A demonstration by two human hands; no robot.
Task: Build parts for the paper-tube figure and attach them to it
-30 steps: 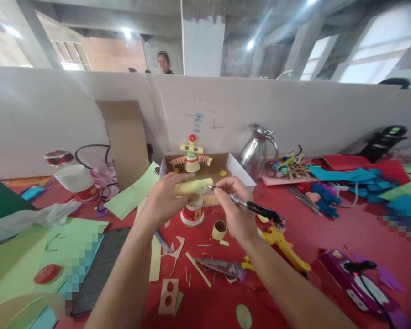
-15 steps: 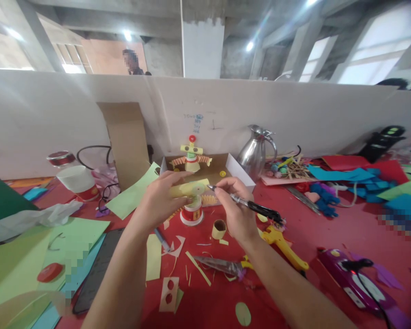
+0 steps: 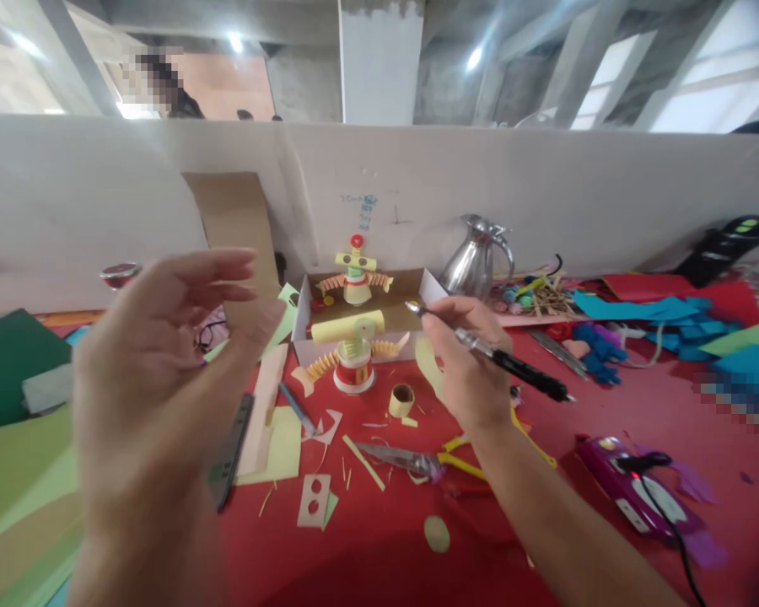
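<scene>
Just in front of the box (image 3: 309, 349), on the red worktop (image 3: 367, 556), stands the nearer cup figure (image 3: 354, 374). Its yellow tube (image 3: 338, 327) lies crosswise, the marked end rightward, apparently nearer the right hand (image 3: 471, 381), whose grip clasps a pen (image 3: 512, 367), tip pointing left, apart from that end. Raised close to the camera, the left hand (image 3: 174, 371) has a released, seemingly empty grip.

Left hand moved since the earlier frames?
Yes, leftward: the left hand, earlier mostly right of the cardboard panel, now reaches past that panel's left edge, clear of the yellow paper roll.
</scene>
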